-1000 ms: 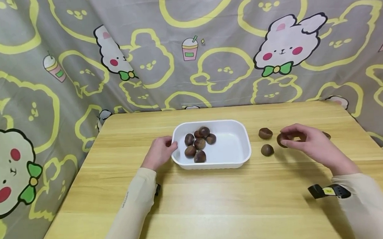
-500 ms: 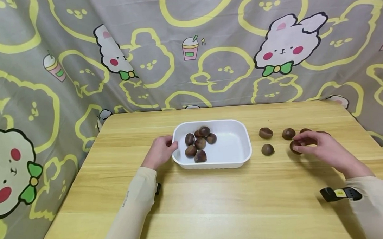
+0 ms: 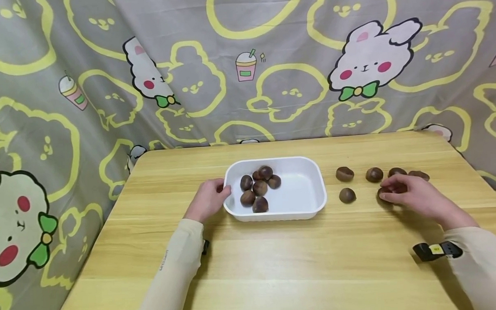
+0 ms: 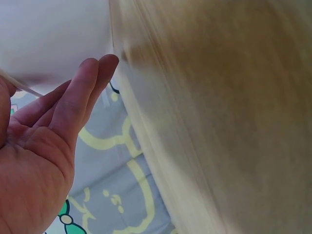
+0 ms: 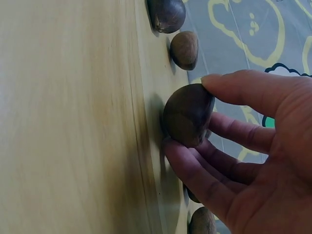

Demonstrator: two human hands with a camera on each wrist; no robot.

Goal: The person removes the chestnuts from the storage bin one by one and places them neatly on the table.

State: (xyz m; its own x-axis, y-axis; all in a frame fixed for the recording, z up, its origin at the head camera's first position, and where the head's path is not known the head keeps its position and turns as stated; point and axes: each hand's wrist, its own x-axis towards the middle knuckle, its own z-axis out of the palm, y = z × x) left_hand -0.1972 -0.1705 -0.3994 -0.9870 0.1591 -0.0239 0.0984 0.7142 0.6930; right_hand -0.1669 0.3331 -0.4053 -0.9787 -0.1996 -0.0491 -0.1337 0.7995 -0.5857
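A white plastic tray stands on the table with several brown chestnuts grouped in its left half. My left hand holds the tray's left end, thumb at the rim and fingers along the outer wall. Right of the tray, my right hand pinches a chestnut between thumb and fingertips, at or just above the tabletop. Nearest to it, a chestnut lies just behind, and another chestnut sits to its left.
More loose chestnuts lie in a rough row behind the right hand, among them a chestnut at the left end and a chestnut at the right. A patterned curtain hangs behind the wooden table.
My right hand has moved right and nearer to me with the chestnut, uncovering chestnuts behind it; over the last half second it barely shifts. The left hand and tray stay put.
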